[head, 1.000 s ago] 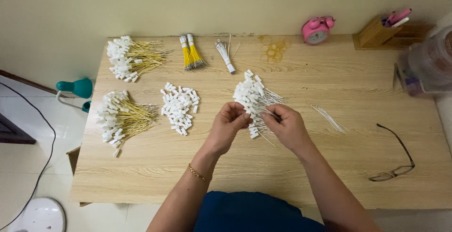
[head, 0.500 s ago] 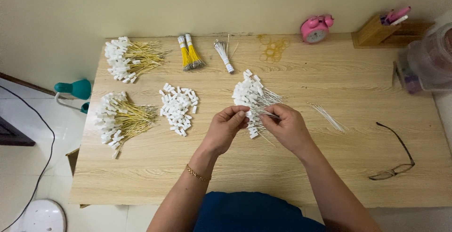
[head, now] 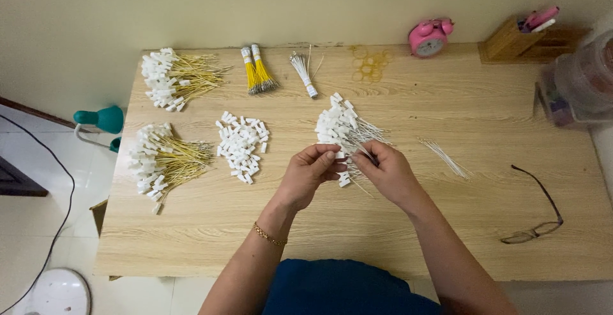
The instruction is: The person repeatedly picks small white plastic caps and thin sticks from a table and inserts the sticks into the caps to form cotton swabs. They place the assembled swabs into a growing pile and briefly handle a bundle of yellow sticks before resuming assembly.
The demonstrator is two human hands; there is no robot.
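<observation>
A pale wooden table [head: 447, 225] carries two heaps of yellow-wired white tags [head: 163, 158], a loose mound of white plastic caps [head: 241, 145] and, mid-table, a pile of white-wired tags [head: 341, 126]. At that pile's near edge the left hand [head: 306, 174] and right hand [head: 386, 171] meet. Both sets of fingertips pinch one small white tag [head: 341, 156] between them.
</observation>
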